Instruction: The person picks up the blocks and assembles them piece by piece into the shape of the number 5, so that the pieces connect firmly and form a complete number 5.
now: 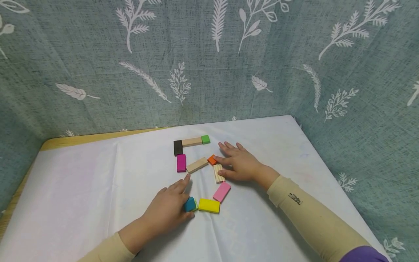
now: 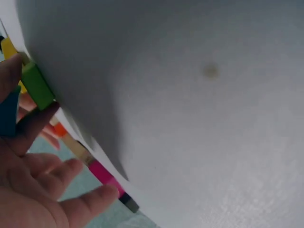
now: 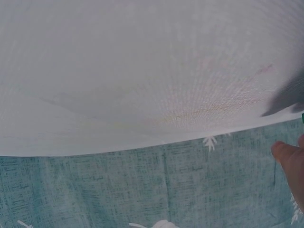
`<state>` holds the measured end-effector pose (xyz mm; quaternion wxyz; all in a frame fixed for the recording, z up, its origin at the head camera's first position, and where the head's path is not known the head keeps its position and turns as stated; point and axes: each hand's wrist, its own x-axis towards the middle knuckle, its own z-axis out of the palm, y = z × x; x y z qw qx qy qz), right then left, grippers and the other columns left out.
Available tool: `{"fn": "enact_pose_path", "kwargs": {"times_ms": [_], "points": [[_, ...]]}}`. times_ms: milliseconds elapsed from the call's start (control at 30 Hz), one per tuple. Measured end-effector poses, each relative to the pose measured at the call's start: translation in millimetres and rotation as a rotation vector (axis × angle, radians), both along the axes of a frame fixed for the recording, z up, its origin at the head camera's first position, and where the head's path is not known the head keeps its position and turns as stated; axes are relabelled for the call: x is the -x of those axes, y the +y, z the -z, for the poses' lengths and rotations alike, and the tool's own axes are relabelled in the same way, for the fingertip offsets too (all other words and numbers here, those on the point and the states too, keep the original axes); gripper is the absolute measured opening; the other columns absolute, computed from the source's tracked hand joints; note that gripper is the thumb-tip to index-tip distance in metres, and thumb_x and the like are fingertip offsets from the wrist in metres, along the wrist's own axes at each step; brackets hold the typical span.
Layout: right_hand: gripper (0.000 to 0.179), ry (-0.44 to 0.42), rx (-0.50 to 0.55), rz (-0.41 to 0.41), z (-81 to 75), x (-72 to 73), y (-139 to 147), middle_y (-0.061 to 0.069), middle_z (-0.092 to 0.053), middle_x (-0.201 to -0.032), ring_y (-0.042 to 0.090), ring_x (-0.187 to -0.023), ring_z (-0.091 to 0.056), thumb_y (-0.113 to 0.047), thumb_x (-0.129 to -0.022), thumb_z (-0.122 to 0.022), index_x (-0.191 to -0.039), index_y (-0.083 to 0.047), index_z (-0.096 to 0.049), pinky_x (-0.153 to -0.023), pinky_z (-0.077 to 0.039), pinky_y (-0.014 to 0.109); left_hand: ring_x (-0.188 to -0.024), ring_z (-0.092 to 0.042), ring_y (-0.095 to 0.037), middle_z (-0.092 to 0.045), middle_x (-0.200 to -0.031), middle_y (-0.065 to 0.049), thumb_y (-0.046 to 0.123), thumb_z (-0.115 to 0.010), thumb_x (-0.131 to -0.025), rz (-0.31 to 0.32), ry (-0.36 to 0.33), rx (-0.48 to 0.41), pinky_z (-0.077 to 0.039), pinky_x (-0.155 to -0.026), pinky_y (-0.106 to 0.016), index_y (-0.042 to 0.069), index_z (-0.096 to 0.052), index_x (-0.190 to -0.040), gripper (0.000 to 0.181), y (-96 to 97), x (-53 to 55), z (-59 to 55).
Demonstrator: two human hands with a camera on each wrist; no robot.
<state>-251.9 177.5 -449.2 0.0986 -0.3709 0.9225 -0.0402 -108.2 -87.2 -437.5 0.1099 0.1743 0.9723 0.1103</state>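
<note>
My left hand (image 1: 165,209) pinches a blue block (image 1: 190,204) between thumb and finger, its other fingers reaching out. A green block (image 2: 38,85) sits right by the blue one at the fingertips, and only a sliver of it shows in the head view. My right hand (image 1: 240,165) has its fingers spread low over the cloth. One fingertip is at an orange block (image 1: 212,160), and the thumb rests on a striped wooden block (image 1: 218,174). In the right wrist view only part of that hand shows, at the right edge.
Yellow (image 1: 209,206) and pink (image 1: 222,191) blocks curve between the hands. A plain wooden block (image 1: 197,165) joins the orange block toward a magenta block (image 1: 181,163). Beyond lie black (image 1: 178,147), long wooden (image 1: 192,142) and bright green (image 1: 205,139) blocks. A leaf-patterned curtain (image 1: 209,87) stands behind the white cloth (image 1: 75,189).
</note>
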Motion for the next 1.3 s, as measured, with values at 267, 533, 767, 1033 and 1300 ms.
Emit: {"fn": "enact_pose_path", "kwargs": {"times_ms": [267,533,767,1033,1300], "points": [[0.063,-0.006,-0.013,0.020,-0.2,-0.2,-1,0.002,-0.015,-0.170,0.025,-0.159,-0.011,-0.063,-0.097,-0.052,-0.152,-0.035,-0.044,-0.126,-0.011,0.058,-0.145,-0.043,-0.034,-0.038,-0.162,-0.009,0.054,-0.085,-0.074,-0.056,-0.009,0.033,-0.042,-0.103,-0.070,0.007,-0.077,-0.113,0.062,5.4,-7.7,-0.1],[0.062,-0.010,-0.009,0.002,0.1,-0.2,-1,0.003,-0.016,-0.170,0.025,-0.159,-0.011,-0.062,-0.097,-0.052,-0.152,-0.034,-0.044,-0.126,-0.012,0.058,-0.139,-0.051,-0.036,-0.038,-0.161,-0.017,0.044,-0.082,-0.082,-0.017,0.045,-0.071,-0.049,-0.106,-0.051,0.003,-0.067,-0.131,0.066,-31.3,10.1,-4.8],[0.062,-0.011,0.000,-0.001,0.0,-1.5,-1,0.004,-0.017,-0.170,0.026,-0.158,-0.012,-0.061,-0.097,-0.053,-0.152,-0.033,-0.045,-0.125,-0.012,0.059,-0.137,-0.053,-0.036,-0.045,-0.157,-0.017,0.045,-0.081,-0.083,0.089,0.031,0.052,-0.051,-0.102,-0.057,0.002,-0.058,-0.140,0.075,-41.2,18.4,-0.9],[0.062,-0.010,0.002,-0.001,2.2,-0.7,-1,0.003,-0.016,-0.170,0.025,-0.159,-0.011,-0.062,-0.098,-0.052,-0.152,-0.034,-0.044,-0.126,-0.011,0.058,-0.137,-0.054,-0.034,-0.048,-0.154,-0.015,0.049,-0.085,-0.077,0.049,0.060,0.090,-0.052,-0.102,-0.053,0.004,-0.059,-0.139,0.081,-37.4,14.5,-0.1],[0.062,-0.003,-0.009,0.009,2.1,-0.4,-1,0.002,-0.016,-0.170,0.025,-0.159,-0.011,-0.062,-0.097,-0.052,-0.152,-0.034,-0.044,-0.126,-0.012,0.058,-0.122,-0.065,-0.031,-0.058,-0.146,-0.013,0.041,-0.091,-0.072,0.018,0.141,0.043,-0.059,-0.089,-0.046,0.009,-0.077,-0.115,0.055,-39.9,7.1,1.3]]}}
